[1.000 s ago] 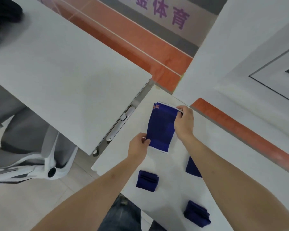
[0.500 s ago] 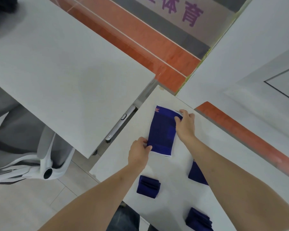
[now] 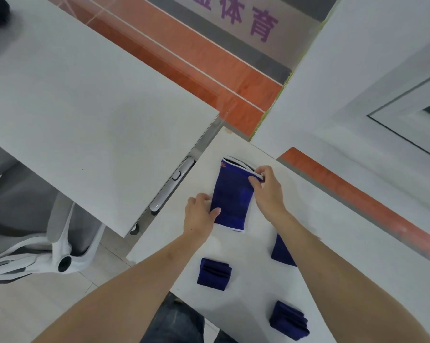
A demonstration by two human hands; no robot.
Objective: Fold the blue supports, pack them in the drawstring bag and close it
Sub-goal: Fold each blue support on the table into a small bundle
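Note:
A flat blue support [image 3: 232,199] with white trim lies on the white table [image 3: 333,219]. My right hand [image 3: 268,191] pinches its far right corner, lifting the top layer at the open end. My left hand [image 3: 200,214] presses on its near left edge. Two folded blue supports rest closer to me, one at left [image 3: 214,274], one at right [image 3: 288,320]. Another blue piece [image 3: 280,253] shows partly under my right forearm. No drawstring bag is in view.
A second white table [image 3: 85,115] stands at the left, with a narrow gap and a white handle [image 3: 172,186] between the two. A grey office chair [image 3: 35,231] sits under it. The floor beyond is orange and grey.
The support now lies flat on the table. My right hand has shifted to pinch the top layer at the far corner, and my left hand has slid onto the near edge.

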